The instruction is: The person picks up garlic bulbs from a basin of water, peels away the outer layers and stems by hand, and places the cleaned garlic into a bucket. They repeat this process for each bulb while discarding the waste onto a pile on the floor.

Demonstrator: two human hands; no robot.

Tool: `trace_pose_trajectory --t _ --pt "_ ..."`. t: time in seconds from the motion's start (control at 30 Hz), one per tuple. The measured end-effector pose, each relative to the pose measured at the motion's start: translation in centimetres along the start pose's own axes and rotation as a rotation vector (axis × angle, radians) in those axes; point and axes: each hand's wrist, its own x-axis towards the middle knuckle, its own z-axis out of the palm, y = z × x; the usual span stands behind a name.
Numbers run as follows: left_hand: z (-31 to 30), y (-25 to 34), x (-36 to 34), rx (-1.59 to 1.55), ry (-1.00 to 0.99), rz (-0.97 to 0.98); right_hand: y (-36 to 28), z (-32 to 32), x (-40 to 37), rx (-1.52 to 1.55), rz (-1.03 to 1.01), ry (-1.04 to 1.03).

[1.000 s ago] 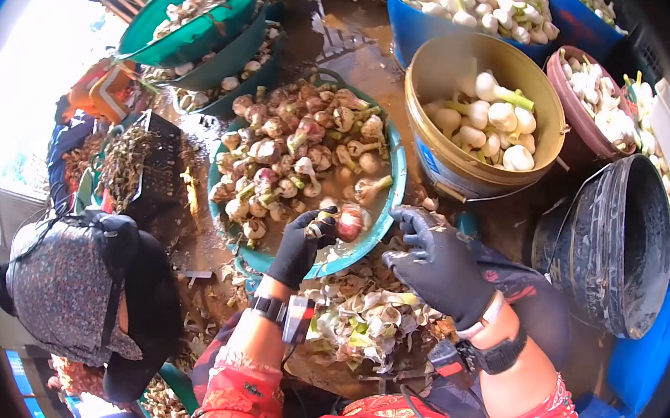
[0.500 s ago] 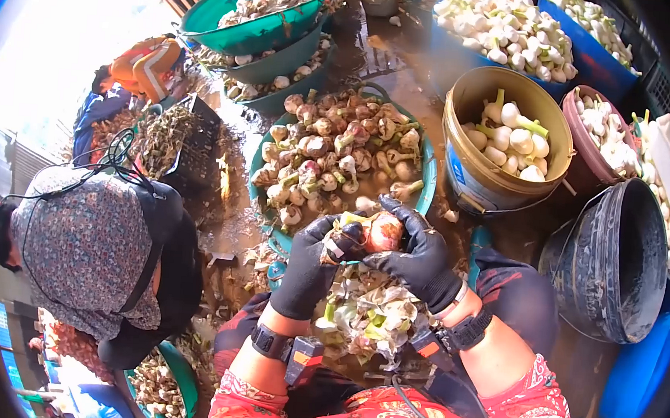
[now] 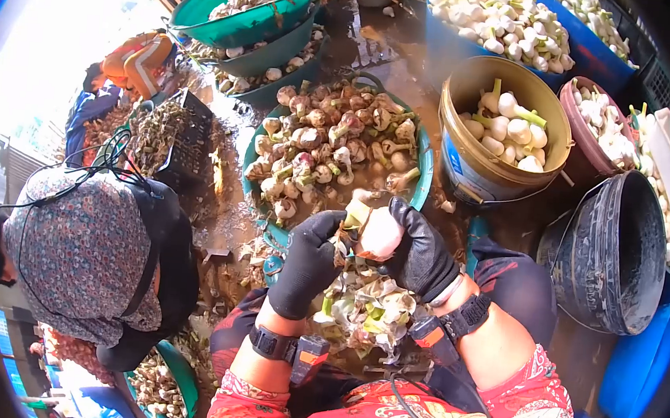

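Note:
My right hand (image 3: pixel 423 254), in a black glove, is wrapped round a pale garlic bulb (image 3: pixel 380 235) with a short green-white stem pointing up and left. My left hand (image 3: pixel 308 261), also gloved, has its fingers closed on dry brown skin (image 3: pixel 340 246) at the bulb's left side. Just beyond my hands stands a green basin (image 3: pixel 428 169) of unpeeled, brown-skinned garlic bulbs (image 3: pixel 328 142). Below them, between my legs, lies a heap of peeled-off skins (image 3: pixel 367 308).
A tan bucket (image 3: pixel 462 167) of peeled bulbs stands right of the basin, with a tilted black bucket (image 3: pixel 592 258) nearer me. Stacked green basins (image 3: pixel 242 32) rise at the back left. A person in a flowered top (image 3: pixel 88 246) sits close on my left.
Brown-red skin has come off the bulb, and its pale surface now shows. The bulb has turned so its stem points up and left. My left hand has shifted slightly left.

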Motion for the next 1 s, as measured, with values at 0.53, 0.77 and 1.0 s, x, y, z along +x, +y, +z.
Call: trace_pose_trajectory --t 0.53,0.77,1.0 --pt "0.5 0.3 0.4 -0.905 -0.051 -0.298 -1.1 2.5 -1.2 -0.563 -0.192 0.016" --pt "0.7 0.4 -0.3 -0.190 -0.063 -0.056 0.0 0.2 0.1 -0.157 -0.077 0.099" --pt "0.4 -0.8 -0.3 -0.230 -0.029 -0.102 -0.5 0.7 -0.1 -0.656 -0.168 0.032"
